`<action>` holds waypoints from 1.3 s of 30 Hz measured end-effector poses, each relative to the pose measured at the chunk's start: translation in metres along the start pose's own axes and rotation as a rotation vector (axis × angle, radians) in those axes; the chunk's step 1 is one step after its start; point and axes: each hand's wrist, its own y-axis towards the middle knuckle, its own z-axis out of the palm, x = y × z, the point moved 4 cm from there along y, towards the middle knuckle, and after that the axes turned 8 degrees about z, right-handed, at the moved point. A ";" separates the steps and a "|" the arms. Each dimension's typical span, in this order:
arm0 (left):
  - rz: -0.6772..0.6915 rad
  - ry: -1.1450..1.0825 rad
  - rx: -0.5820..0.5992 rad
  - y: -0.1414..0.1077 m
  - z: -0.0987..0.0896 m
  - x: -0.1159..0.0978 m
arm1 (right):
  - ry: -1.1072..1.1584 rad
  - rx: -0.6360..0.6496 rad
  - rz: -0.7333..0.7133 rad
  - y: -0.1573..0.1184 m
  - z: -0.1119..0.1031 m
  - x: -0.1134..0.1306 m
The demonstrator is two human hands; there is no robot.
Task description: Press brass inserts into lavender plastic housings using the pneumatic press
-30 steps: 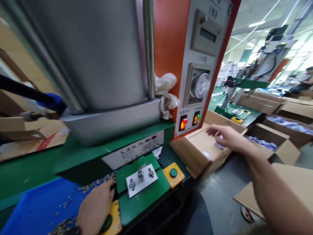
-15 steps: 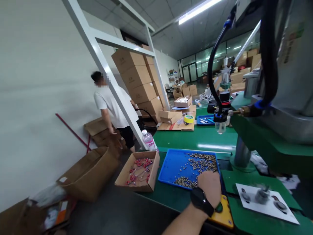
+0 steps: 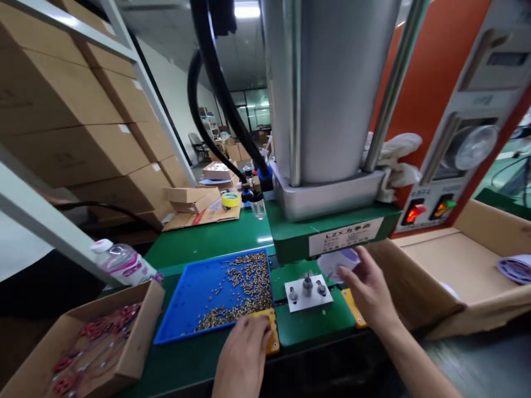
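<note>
My left hand (image 3: 245, 349) is closed, with curled fingers, at the front right corner of a blue tray (image 3: 178, 312) and over a yellow control box (image 3: 272, 334). Whether a small part sits in those fingers is hidden. In the tray lie many small brass-coloured metal parts (image 3: 253, 276). Under the press head, my right hand (image 3: 371, 290) grips a pale, thin round plastic piece (image 3: 336, 264) between thumb and fingers. Just left of and below that piece is a white metal fixture plate (image 3: 309, 303) with an upright metal post (image 3: 307, 284).
The grey press (image 3: 327, 110) stands ahead, with an orange control panel (image 3: 440, 72) at right. A carton (image 3: 440, 260) holds a round purple-and-white piece (image 3: 516, 268). Left are a box (image 3: 141, 326) of red wired parts and a bottle (image 3: 124, 262). Another yellow box (image 3: 353, 307) is near my right hand.
The view has swung right, and the person at left is out of sight. My left hand has left the tray for its front corner. My right hand has appeared, gripping the pale round piece.
</note>
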 end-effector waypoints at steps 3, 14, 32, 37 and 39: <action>0.060 0.030 -0.078 -0.026 0.003 -0.002 | 0.195 0.151 0.057 0.006 0.032 0.001; -0.099 0.018 -0.096 -0.033 0.003 -0.003 | 0.082 0.303 0.026 0.001 0.049 -0.001; -0.107 0.027 -0.098 -0.033 0.006 -0.001 | -0.478 0.178 -0.173 -0.024 0.044 -0.021; -0.142 0.064 -0.057 -0.044 0.009 -0.008 | -0.708 -0.062 -0.207 -0.063 -0.022 -0.056; -0.176 0.069 -0.017 -0.046 0.011 -0.011 | -0.773 -0.119 -0.230 -0.077 -0.046 -0.084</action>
